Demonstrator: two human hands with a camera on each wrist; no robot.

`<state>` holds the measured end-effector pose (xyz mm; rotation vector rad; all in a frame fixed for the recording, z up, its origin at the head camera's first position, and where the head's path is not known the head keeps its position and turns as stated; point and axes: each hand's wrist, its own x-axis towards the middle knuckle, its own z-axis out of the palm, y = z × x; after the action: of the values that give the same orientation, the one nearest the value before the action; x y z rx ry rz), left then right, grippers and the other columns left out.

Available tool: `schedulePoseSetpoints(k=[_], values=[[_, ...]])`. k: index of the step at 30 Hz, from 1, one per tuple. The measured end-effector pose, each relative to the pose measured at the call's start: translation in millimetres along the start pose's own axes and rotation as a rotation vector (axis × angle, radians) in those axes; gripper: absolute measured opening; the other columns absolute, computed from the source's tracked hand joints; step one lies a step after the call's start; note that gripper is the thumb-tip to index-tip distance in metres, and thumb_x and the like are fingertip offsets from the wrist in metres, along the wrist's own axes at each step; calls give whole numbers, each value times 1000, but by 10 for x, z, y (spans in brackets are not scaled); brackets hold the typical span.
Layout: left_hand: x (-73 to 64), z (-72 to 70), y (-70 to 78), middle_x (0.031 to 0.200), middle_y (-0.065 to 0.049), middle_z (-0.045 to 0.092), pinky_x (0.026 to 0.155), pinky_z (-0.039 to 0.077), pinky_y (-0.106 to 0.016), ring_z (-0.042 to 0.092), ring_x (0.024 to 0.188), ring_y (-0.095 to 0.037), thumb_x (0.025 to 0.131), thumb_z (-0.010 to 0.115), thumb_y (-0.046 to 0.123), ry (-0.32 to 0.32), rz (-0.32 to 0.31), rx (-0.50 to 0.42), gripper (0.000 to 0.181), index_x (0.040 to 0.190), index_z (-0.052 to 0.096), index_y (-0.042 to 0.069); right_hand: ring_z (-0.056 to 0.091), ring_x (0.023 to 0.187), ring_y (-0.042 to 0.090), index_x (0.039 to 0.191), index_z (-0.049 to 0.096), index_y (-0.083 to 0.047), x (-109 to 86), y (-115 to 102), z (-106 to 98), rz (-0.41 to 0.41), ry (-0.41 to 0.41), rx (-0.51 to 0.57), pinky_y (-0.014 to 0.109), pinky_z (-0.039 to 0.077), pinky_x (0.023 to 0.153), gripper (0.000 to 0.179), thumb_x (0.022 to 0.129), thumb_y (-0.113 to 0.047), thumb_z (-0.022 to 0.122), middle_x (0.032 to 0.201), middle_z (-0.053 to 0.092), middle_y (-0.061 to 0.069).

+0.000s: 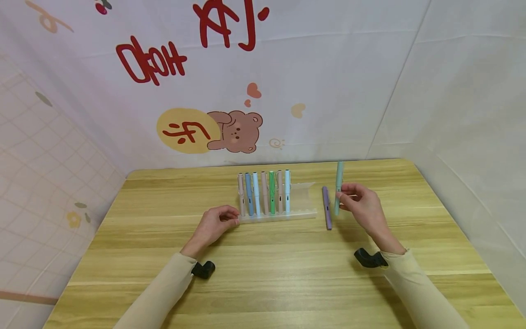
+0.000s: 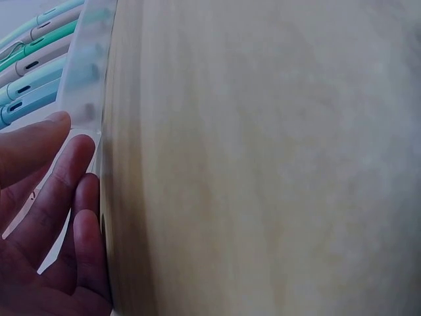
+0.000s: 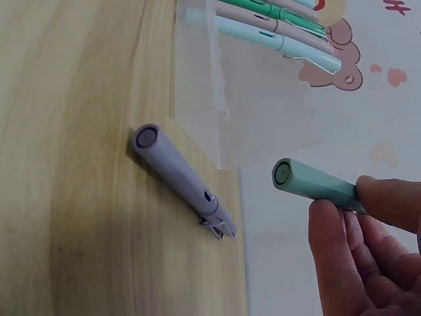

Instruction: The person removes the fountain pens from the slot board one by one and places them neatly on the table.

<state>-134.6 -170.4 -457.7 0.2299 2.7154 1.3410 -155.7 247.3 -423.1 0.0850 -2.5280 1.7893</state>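
A clear pen holder stands on the table with several capped pens leaning in its left and middle slots, a green pen and a pale blue pen among them. At its left end, my left hand holds the corner with thumb and fingertips; the left wrist view shows this hand close against the end. My right hand pinches a mint-green pen nearly upright, right of the holder. Between that pen and the holder lies a purple pen, apart from both hands.
The wooden table reaches back to a white printed cloth, with a bear picture behind the holder. Another cloth wall borders the right side. Black wrist mounts sit on both forearms.
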Motion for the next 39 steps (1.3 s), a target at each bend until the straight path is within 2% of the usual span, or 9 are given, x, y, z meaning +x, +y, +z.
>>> schedulePoseSetpoints(k=[13,29,35,39], values=[[3,-17,0,95,2,75,86,53,-39,68,89,-15,93,78,12,-2,-12,7,14,107,76,11,68,88,6,134,57,14,6,55,-65,76,-72,-42,29,60,78,45,103,-17,66,118,65,27],[-7,-42,16,95,3,75,86,53,-40,68,89,-15,93,78,12,-14,-5,11,14,107,76,12,73,86,19,126,61,16,19,158,-51,143,-140,-159,28,60,73,38,102,-14,66,111,69,26],[-3,-47,26,95,2,75,87,52,-40,68,90,-16,93,78,12,-17,-3,3,14,108,76,11,72,84,18,120,65,13,40,221,-43,154,-151,-247,26,59,71,34,101,-15,66,108,71,24],[2,-46,21,95,1,75,86,52,-39,68,89,-15,93,78,11,-18,-2,0,15,108,76,10,72,82,18,119,66,13,47,252,-33,166,-176,-269,25,58,69,33,100,-14,67,106,73,23]])
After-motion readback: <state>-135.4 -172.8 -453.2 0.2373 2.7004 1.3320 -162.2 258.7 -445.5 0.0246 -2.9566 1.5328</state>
